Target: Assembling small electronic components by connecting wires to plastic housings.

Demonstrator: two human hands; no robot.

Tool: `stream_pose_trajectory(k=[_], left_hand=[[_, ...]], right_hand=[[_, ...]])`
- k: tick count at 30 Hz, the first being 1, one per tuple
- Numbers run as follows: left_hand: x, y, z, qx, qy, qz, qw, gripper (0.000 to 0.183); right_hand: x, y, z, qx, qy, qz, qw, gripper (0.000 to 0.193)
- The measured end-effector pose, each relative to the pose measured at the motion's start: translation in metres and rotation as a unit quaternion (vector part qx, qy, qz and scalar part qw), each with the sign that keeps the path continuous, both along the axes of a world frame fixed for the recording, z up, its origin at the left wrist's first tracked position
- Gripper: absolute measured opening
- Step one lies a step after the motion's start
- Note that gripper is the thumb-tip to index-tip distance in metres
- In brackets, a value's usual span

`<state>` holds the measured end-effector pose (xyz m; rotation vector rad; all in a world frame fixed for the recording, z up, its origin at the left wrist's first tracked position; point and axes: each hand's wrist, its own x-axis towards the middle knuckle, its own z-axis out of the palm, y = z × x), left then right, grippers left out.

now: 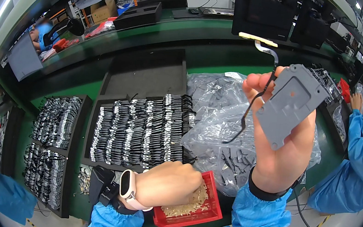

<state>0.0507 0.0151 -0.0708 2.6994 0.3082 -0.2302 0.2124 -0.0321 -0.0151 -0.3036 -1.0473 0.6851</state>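
Note:
My right hand (284, 160) is raised, gripping a grey plastic housing (290, 105) with a shallow recess and small screw holes. A thin black flex cable (253, 107) hangs along the housing's left side; its upper end carries a pale yellow strip (257, 39). Low in the middle, my left hand (172, 182) reaches into a red bin (211, 216) of small beige pieces (191, 205). Its fingers are curled downward, and the tips are hidden, so whatever they pinch cannot be made out. A watch (127, 185) is on the left wrist.
A black tray (87, 153) holds rows of black-and-silver parts; another such tray (76, 145) stands at left. Clear plastic bags (216, 95) with dark parts lie behind the red bin. A dark monitor (265, 14) stands at the back. Co-workers in blue sleeves (348, 179) sit both sides.

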Motion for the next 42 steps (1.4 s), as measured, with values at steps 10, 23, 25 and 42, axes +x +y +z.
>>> stream_pose_trajectory(k=[10,23,25,42], left_hand=[[0.002,0.001,0.012,-0.018,0.032,0.008,0.999,0.013],[-0.019,0.008,0.029,-0.082,-0.089,0.024,0.992,0.012],[-0.019,0.007,0.030,-0.083,-0.088,0.023,0.992,0.012],[-0.026,-0.004,0.058,-0.390,-0.257,0.128,0.875,0.036]], right_hand=[[-0.008,-0.002,0.006,-0.044,-0.029,-0.068,0.996,0.033],[-0.025,-0.002,0.003,-0.033,-0.090,-0.211,0.973,0.029],[-0.027,-0.002,0.003,-0.046,-0.097,-0.212,0.971,0.030],[-0.034,0.003,-0.001,0.033,-0.183,-0.255,0.949,0.013]])
